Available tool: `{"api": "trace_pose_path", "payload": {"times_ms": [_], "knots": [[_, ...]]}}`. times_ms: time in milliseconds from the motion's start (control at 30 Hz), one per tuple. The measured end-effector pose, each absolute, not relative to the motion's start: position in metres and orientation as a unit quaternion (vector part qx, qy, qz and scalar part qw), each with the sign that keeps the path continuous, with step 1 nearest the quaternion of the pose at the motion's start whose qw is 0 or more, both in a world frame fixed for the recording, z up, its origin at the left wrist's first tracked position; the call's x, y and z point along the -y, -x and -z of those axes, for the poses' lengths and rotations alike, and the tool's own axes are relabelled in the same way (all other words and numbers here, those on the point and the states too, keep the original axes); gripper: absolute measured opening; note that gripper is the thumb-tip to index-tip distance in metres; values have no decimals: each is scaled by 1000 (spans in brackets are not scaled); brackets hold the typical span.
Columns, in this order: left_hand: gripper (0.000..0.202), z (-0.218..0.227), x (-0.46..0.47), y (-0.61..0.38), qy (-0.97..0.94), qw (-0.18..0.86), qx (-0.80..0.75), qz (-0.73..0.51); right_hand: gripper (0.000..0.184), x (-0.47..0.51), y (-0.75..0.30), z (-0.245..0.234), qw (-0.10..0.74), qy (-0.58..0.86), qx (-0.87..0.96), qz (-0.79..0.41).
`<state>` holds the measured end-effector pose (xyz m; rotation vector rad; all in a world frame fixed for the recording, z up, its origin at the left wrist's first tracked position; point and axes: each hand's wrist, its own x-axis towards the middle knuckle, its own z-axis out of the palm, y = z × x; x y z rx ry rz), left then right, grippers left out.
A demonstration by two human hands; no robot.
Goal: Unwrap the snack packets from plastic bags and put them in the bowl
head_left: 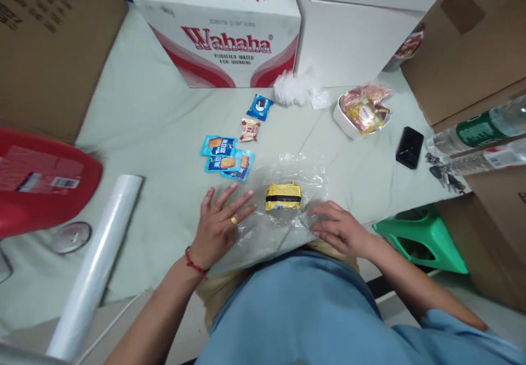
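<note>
A small yellow packet (283,196) with a black band lies on a sheet of clear plastic film (314,176), near the table's front edge. To its left, my left hand (219,217) rests with fingers spread at the film's edge, a gold ring on one finger. My right hand (339,227) is on the other side, fingers stretched out over the film's right part and holding nothing that I can see. Beyond my left hand lie several blue snack packets (222,162), a cream and red wrapped snack (249,130) and a dark blue one (259,107).
A long roll of plastic film (101,258) and a red plastic container (45,181) are at left. White cartons (230,30) line the back, before them crumpled plastic (291,88). At right are a heart-shaped bowl (345,121) of snacks, a black case (410,147), keys (446,176) and bottles (476,135).
</note>
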<state>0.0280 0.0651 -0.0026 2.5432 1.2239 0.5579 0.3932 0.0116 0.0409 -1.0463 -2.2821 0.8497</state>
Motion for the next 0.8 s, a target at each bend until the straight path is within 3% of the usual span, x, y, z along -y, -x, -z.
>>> {"api": "trace_pose_path", "payload": {"times_ms": [167,467,667,800], "knots": [[75,-1,-51,-17,-900,200,-365,-130,20,-50,-390,-70,268,388,808,-354],[19,4,-47,-34,-872,145,-412,-221,32,-87,-386,-70,237,483,728,-425],[33,8,-64,-43,-743,250,-550,-289,43,-95,-390,-62,214,541,617,-529],[39,17,-74,-53,-677,248,-620,-310,46,-99,-393,-56,202,569,610,-512]]}}
